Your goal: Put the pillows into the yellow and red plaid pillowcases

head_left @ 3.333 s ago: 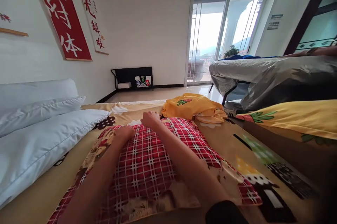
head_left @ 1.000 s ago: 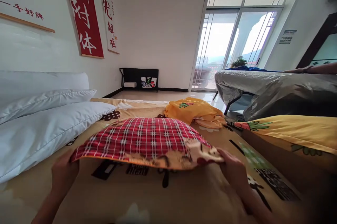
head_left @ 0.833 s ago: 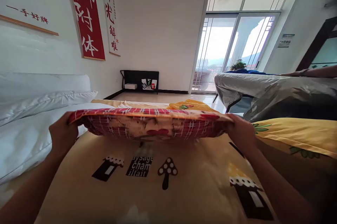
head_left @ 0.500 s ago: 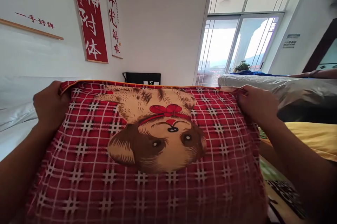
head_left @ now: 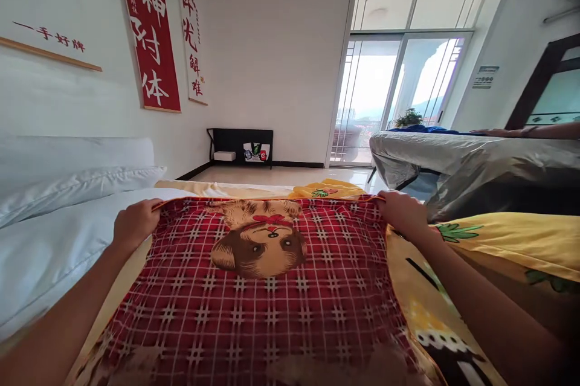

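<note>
Filling the lower half of the frame, the beige bed (head_left: pixel 410 283) spreads beneath the red plaid cloth (head_left: pixel 263 325). The cloth runs from the left hand (head_left: pixel 136 223) and the right hand (head_left: pixel 403 214) toward the bottom of the frame, its far edge stretched sideways between them; the near end is hard to make out, so its long axis cannot be told. White pillows (head_left: pixel 77 235) crowd the left side, and the yellow pillow (head_left: pixel 521 241) lies at right. Just past the far edge, the yellow bundle (head_left: pixel 327 189) sits in the way. Each grip pinches a far corner, neither hand nearer.
</note>
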A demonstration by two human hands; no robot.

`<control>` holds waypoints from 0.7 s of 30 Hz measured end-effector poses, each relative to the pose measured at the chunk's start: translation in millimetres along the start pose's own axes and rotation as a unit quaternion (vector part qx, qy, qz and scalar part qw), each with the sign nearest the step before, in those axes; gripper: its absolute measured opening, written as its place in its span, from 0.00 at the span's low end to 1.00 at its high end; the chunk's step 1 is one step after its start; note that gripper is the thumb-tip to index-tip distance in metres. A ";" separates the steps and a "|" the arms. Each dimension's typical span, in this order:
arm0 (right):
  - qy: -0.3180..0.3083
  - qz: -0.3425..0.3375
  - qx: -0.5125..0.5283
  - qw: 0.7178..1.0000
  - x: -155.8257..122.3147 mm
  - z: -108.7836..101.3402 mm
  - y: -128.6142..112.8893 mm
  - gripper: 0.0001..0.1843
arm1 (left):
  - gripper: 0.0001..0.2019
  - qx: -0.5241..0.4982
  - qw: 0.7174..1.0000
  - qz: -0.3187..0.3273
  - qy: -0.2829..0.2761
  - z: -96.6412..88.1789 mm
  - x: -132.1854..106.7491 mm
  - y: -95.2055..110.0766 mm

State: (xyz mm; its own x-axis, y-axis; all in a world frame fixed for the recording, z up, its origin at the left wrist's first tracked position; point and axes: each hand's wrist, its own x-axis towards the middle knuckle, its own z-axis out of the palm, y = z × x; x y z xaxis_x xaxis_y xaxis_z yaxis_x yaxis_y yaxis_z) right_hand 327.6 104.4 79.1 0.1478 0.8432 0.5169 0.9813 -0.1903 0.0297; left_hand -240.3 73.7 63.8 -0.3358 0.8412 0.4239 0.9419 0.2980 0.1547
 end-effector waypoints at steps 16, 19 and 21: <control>-0.152 -0.290 0.224 0.918 -36.5 39.9 -211.6 0.18 | 0.21 -0.179 0.913 0.346 -0.118 82.9 -43.9 191.8; -0.220 -0.247 0.241 0.913 -32.6 83.9 -198.5 0.22 | 0.20 -0.164 0.927 0.293 -0.165 121.1 -30.3 169.7; -0.253 -0.196 0.250 0.914 -28.6 113.8 -175.5 0.25 | 0.20 -0.150 0.946 0.231 -0.171 146.0 -14.4 138.0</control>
State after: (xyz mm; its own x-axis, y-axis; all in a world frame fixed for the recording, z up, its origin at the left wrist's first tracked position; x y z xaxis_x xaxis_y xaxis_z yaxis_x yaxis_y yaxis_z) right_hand 165.2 170.8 -38.3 -0.3128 0.9460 0.0853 0.8858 0.3230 -0.3331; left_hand -104.9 168.6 -51.2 0.1812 0.9623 0.2030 0.9274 -0.2359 0.2903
